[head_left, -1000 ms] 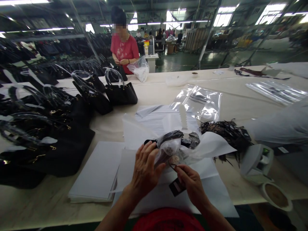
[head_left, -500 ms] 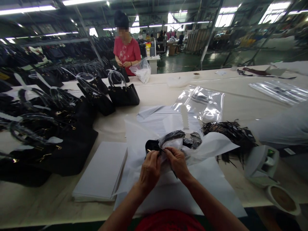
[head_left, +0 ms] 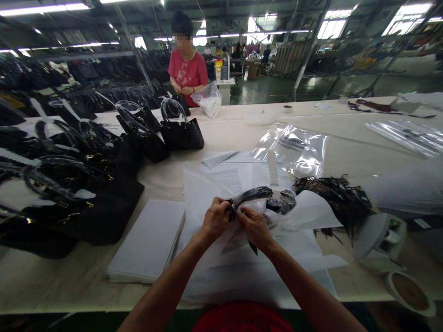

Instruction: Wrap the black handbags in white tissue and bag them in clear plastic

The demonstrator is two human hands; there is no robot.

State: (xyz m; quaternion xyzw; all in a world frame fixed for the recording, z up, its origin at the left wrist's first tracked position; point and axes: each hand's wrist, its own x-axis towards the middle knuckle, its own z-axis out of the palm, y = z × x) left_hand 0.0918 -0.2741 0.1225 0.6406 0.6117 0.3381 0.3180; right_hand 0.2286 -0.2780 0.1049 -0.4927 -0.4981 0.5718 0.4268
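In front of me lies a bag wrapped in white tissue paper (head_left: 242, 175), with plastic-wrapped black handles (head_left: 254, 194) showing on top. My left hand (head_left: 216, 218) is closed, its fingertips pinching a small black piece at the left end of the near handle. My right hand (head_left: 255, 227) pinches close beside it on a thin black strap (head_left: 253, 248), whose tail hangs below that hand. The fingers hide most of what they hold. A notched white strip (head_left: 272, 168) stands up behind the handles.
Black handbags (head_left: 110, 203) crowd the left. A stack of white sheets (head_left: 147, 240) lies nearer. To the right are a heap of black strapped tags (head_left: 334, 198), a tape dispenser (head_left: 379, 240) and clear plastic bags (head_left: 294, 145). A person in red (head_left: 188, 69) stands across the table.
My left hand has moved up and closed over the black piece with gold metal that showed beside the handle. My right hand has shifted slightly. The view has turned a little left.
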